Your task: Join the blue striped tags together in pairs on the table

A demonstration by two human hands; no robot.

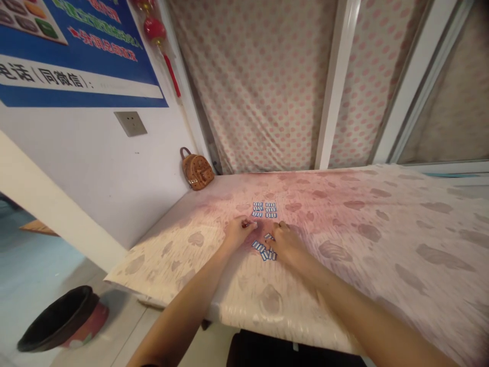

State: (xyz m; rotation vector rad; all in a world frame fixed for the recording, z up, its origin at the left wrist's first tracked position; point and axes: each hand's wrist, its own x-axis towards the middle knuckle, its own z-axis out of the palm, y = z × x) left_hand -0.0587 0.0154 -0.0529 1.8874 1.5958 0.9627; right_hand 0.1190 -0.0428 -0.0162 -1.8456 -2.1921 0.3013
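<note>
My left hand (237, 232) is closed in a pinch on a small blue-and-white piece (255, 225), just above the patterned tablecloth (321, 306). Close by on the right, my right hand (286, 241) has its fingers curled beside a loose heap of blue-edged white pieces (264, 251). Its fingertips are turned down, and whatever they may hold is hidden. Beyond both hands, more such pieces lie in two neat blocks, a left block (257, 209) and a right block (271, 210). The pieces look flat and label-like; their print is too small to read.
A brown mini backpack (197, 171) stands at the table's far left corner against the wall. Curtains (263, 92) hang behind the table. On the floor at left is a dark-rimmed bucket (63, 318); a black seat (290, 351) shows below the front edge.
</note>
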